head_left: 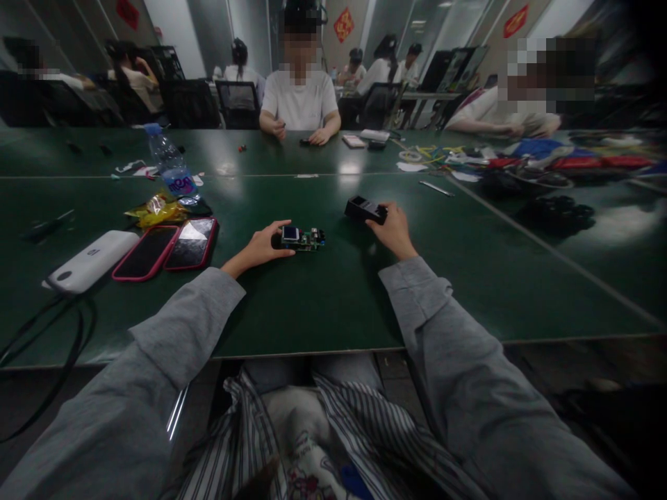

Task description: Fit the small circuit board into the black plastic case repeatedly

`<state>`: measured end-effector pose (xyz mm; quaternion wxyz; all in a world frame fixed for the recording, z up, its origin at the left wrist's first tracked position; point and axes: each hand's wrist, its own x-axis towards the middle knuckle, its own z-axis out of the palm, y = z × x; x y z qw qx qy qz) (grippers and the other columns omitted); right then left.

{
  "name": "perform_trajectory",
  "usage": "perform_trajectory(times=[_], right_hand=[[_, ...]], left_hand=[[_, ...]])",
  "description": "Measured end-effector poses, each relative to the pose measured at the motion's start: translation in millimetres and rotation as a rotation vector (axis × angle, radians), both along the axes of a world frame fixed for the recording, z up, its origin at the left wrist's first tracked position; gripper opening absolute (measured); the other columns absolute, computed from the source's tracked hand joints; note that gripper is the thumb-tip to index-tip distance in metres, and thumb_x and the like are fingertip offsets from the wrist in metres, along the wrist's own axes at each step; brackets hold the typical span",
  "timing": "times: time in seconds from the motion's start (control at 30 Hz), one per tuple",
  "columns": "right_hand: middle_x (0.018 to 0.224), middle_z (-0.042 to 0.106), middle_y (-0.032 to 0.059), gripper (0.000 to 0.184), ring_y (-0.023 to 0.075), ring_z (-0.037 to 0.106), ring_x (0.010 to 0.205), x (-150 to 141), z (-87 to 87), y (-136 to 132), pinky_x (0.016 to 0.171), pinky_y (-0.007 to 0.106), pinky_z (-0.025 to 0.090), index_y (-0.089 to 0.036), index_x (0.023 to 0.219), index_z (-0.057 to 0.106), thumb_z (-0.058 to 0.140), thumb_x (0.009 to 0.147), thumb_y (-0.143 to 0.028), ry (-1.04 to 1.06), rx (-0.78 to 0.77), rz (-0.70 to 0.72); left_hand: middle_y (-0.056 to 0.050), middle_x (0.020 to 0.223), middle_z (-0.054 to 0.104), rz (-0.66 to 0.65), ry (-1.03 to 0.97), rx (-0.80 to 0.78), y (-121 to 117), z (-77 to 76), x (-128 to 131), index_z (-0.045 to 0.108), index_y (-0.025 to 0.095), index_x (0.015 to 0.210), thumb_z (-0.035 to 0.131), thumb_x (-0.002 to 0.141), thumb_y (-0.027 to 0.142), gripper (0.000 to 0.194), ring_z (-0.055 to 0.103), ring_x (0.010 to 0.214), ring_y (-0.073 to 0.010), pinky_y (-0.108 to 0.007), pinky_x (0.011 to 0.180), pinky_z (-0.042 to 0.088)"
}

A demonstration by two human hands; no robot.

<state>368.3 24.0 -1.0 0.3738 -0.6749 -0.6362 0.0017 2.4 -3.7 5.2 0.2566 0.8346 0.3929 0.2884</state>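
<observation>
My left hand [265, 244] grips the left end of a green circuit board [308, 240] between thumb and fingers. The board carries a small screen and several components, and it is at the green table's surface. To its right, my right hand [392, 227] has its fingers closed round a black plastic casing [359, 208], which is tilted with a window and pale markings on its upper face. Board and casing are apart. Part of the casing is hidden behind my right fingers.
Left on the green table [323, 312] are a white power bank [94, 260], two red-edged phones [149, 251], a yellow packet [156, 208] and a water bottle [169, 163]. A silver pen-like tool [436, 188] and tangled cables [432, 154] lie right. Opposite sits a person [299, 97].
</observation>
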Motion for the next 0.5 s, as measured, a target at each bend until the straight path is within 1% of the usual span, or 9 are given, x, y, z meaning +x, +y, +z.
perform_trajectory(times=[0.07,0.17,0.27,0.4,0.5], right_hand=[[0.115,0.054,0.0180,0.055,0.0343,0.052,0.111,0.4,-1.4,-0.2,0.096,0.052,0.043,-0.012,0.124,0.052,0.071,0.074,-0.028,-0.033,-0.012,0.009],[0.117,0.052,0.0189,0.063,0.0347,0.051,0.112,0.6,-1.8,-1.3,0.096,0.052,0.043,-0.011,0.128,0.050,0.073,0.074,-0.034,-0.065,-0.005,-0.002],[0.118,0.052,0.0199,0.067,0.0348,0.052,0.112,1.0,-2.1,-2.2,0.096,0.052,0.044,-0.010,0.129,0.050,0.075,0.073,-0.036,-0.071,-0.009,-0.017],[0.114,0.057,0.0189,0.058,0.0348,0.056,0.107,1.4,-2.4,-0.7,0.093,0.052,0.046,-0.011,0.122,0.055,0.075,0.071,-0.030,-0.051,-0.058,-0.008],[0.114,0.060,0.0177,0.051,0.0342,0.057,0.108,-4.2,2.9,0.0,0.094,0.052,0.046,-0.013,0.117,0.057,0.073,0.072,-0.030,0.016,-0.016,0.056]], left_hand=[[-0.013,0.134,0.058,0.001,0.003,0.005,0.6,-0.7,0.1,0.037,0.026,0.143,0.075,0.074,0.044,0.080,0.058,0.120,-0.0325,-0.056,0.105,0.038],[-0.013,0.137,0.056,0.011,0.010,0.004,1.3,-1.8,0.5,0.037,0.026,0.142,0.075,0.074,0.045,0.081,0.057,0.122,-0.0323,-0.055,0.105,0.038],[-0.013,0.137,0.055,0.016,0.015,-0.002,1.4,-2.3,0.8,0.037,0.026,0.143,0.075,0.073,0.045,0.082,0.056,0.122,-0.0322,-0.054,0.106,0.037],[-0.013,0.135,0.057,0.011,0.009,-0.010,1.1,-1.8,0.8,0.036,0.026,0.143,0.075,0.074,0.045,0.082,0.056,0.122,-0.0321,-0.054,0.106,0.038],[-0.013,0.134,0.057,0.012,0.007,-0.010,0.6,-1.0,0.6,0.036,0.025,0.143,0.075,0.074,0.045,0.082,0.056,0.122,-0.0322,-0.054,0.105,0.038]])
